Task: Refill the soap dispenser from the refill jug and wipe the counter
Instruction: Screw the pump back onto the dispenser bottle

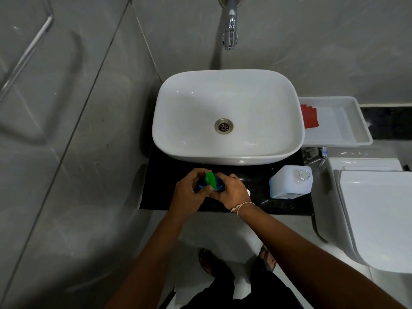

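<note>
A blue soap dispenser with a green pump head (pixel 210 180) stands on the black counter (pixel 285 206) in front of the sink. My left hand (pixel 189 194) wraps its left side and my right hand (pixel 230 191) grips its right side near the top. Most of the bottle is hidden by my fingers. A small white object (pixel 248 192) peeks out beside my right hand. The white refill jug (pixel 289 182) stands uncapped on the counter to the right, apart from my hands. A red cloth (pixel 310 117) lies in a white tray (pixel 347 121).
The white basin (pixel 227 117) fills the counter's back, under a chrome tap (pixel 230 30). A white toilet (pixel 374 208) sits at the right. Grey tiled walls close in on the left and behind. My sandalled feet (pixel 209 262) stand on the floor below.
</note>
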`<state>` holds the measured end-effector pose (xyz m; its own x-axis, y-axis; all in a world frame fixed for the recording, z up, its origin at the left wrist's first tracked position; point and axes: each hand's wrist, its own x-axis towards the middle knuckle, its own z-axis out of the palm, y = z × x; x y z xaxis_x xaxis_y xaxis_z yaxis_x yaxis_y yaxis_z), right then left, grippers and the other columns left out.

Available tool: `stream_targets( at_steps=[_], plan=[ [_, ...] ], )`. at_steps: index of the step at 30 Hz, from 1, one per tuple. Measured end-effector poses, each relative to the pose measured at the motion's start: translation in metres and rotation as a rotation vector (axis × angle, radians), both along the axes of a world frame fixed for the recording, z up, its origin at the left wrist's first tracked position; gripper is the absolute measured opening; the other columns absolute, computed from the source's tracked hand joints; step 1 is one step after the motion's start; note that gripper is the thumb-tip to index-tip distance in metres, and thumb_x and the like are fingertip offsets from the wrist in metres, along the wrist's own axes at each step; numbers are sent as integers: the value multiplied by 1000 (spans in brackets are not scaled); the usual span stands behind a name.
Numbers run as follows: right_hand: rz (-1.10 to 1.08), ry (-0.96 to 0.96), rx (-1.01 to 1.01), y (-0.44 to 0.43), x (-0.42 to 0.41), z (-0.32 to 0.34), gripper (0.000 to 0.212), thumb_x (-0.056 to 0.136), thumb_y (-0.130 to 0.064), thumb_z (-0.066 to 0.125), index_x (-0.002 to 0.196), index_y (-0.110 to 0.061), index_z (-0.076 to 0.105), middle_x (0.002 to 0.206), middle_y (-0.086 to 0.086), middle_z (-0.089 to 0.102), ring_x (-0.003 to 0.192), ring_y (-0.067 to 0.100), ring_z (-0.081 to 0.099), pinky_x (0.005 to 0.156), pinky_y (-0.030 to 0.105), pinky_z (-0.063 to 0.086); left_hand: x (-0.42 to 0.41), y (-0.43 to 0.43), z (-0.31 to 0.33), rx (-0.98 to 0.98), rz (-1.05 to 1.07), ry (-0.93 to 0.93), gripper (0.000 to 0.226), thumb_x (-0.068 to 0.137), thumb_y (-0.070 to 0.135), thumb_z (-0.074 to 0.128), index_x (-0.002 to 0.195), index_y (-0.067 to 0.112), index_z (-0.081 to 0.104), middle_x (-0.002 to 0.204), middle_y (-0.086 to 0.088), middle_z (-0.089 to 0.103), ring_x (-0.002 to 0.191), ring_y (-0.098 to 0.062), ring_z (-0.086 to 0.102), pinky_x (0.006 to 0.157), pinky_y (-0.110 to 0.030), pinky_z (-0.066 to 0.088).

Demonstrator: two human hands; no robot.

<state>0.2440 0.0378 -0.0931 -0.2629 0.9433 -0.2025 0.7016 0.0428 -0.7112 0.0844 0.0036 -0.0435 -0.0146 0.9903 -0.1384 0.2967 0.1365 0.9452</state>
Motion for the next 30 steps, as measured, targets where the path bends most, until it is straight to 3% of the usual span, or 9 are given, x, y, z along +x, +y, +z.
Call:
stream_targets(
  at_steps=[5,8,11,14,18,23,26,30],
  plan=[
    [4,-16,-22,1,-1,-1,61,70,-53,77,124,-33,56,95,7,60,91,20,52,75,27,44,-2,0,-1,-17,-27,12,42,86,-9,68,125,8,63,124,-5,68,119,-17,63,105,-44,50],
    [4,-13,-17,1,0,-2,59,72,-49,75,125,-33,56,91,7,58,90,22,53,71,25,38,-1,0,2,-29,-24,-24,53,81,0,78,126,21,60,126,-1,67,121,-13,62,105,-36,50],
    [-1,-16,-29,2,1,-2,58,72,-47,74,125,-34,56,91,8,57,89,23,54,71,25,39,0,0,3,-11,15,-17,51,75,12,84,110,38,58,121,6,70,116,-10,65,101,-37,53],
    [-4,-13,-32,1,0,-2,60,71,-52,75,125,-33,55,95,7,57,90,20,52,73,26,42,-1,0,2,5,19,-17,43,75,17,83,100,44,59,117,4,72,112,-13,67,99,-45,54],
    [6,-7,-16,0,-1,-2,59,72,-50,75,125,-30,56,94,8,59,90,19,51,72,26,41,-1,0,-1,8,18,-22,41,73,24,81,101,45,60,117,3,72,112,-13,67,99,-43,55],
    [1,-7,-3,1,0,-1,57,72,-44,75,124,-31,57,86,4,53,88,22,53,70,24,37,-2,-1,-8,-17,17,-32,64,71,14,86,118,45,55,123,13,67,119,-6,63,100,-24,51],
    [-1,5,11,2,0,0,57,71,-45,77,123,-30,58,82,-2,48,85,20,52,70,24,37,-6,-8,-14,-29,24,4,73,77,10,82,140,27,48,138,4,58,131,-9,53,107,-27,43],
    [-7,2,-12,1,-1,-1,63,68,-52,79,123,-34,56,92,-1,51,86,14,48,76,23,40,-34,-26,-34,-60,45,358,66,91,14,66,150,17,37,155,-5,41,145,-20,35,116,-35,30]
  ],
)
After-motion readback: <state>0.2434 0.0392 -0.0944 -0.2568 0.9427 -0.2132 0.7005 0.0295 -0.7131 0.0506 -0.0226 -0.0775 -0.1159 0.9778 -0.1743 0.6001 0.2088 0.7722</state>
